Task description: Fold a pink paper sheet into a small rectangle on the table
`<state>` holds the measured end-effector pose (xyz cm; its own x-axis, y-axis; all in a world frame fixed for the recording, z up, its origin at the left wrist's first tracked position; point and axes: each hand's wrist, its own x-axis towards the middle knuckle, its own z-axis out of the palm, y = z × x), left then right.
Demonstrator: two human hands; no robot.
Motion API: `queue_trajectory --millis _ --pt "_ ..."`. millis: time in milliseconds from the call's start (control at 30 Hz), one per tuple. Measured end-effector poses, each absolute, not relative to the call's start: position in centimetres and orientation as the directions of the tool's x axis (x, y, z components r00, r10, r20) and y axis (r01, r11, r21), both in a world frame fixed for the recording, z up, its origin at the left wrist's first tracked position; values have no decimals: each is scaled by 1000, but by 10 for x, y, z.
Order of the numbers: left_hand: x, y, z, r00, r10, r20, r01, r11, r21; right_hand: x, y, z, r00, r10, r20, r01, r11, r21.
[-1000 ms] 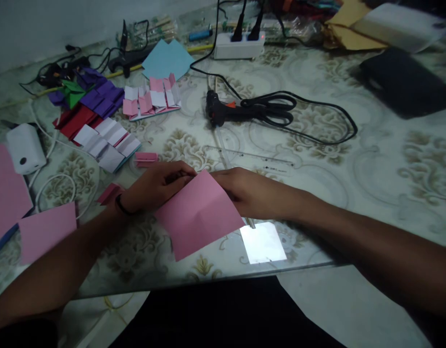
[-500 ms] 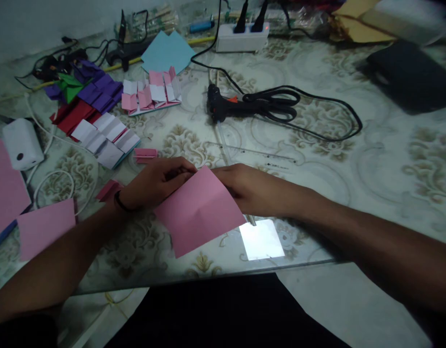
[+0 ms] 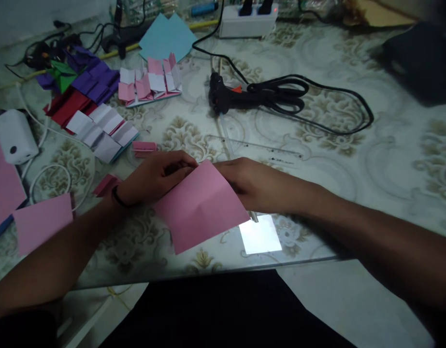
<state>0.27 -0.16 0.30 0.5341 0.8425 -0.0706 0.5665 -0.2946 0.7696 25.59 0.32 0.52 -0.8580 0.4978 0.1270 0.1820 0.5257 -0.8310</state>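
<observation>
L hand (image 3: 159,176) has thumb + fingers curled at the upper L edge of the pink sheet (image 3: 203,208), gripping it; R hand (image 3: 250,183) is at the sheet's upper R edge, fingers hidden behind it, so can't tell how they close. Sheet is tilted, btwn both hands, over the front part of the counter (image 3: 353,179). Dark band (image 3: 123,198) on L wrist. Glue gun (image 3: 237,96) w/ looped black cord lies beyond the R hand; clear ruler (image 3: 257,147) btwn gun & hands. Small folded pink piece (image 3: 144,149) just past L hand, another near L wrist. Farther L: white folded pcs (image 3: 103,131), red folded paper (image 3: 69,108), purple folded paper (image 3: 95,79). Lt blue sheets (image 3: 167,36) at back, nr white power strip (image 3: 248,21).
</observation>
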Motion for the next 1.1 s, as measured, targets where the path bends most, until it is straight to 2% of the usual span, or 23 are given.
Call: queue_trajectory --millis 200,567,867,1100 --pt "2 -2 3 520 848 -103 579 -262 772 256 3 7 -856 504 112 200 525 -827" --pt "1 0 -2 545 838 -33 519 -306 798 257 2 7 -851 516 96 220 518 -827" --pt "3 -1 0 527 846 -81 545 -263 796 257 2 7 -853 513 98 217 519 -827" --pt "2 0 -3 562 827 -11 466 -305 831 258 2 8 -854 513 86 233 524 -819"
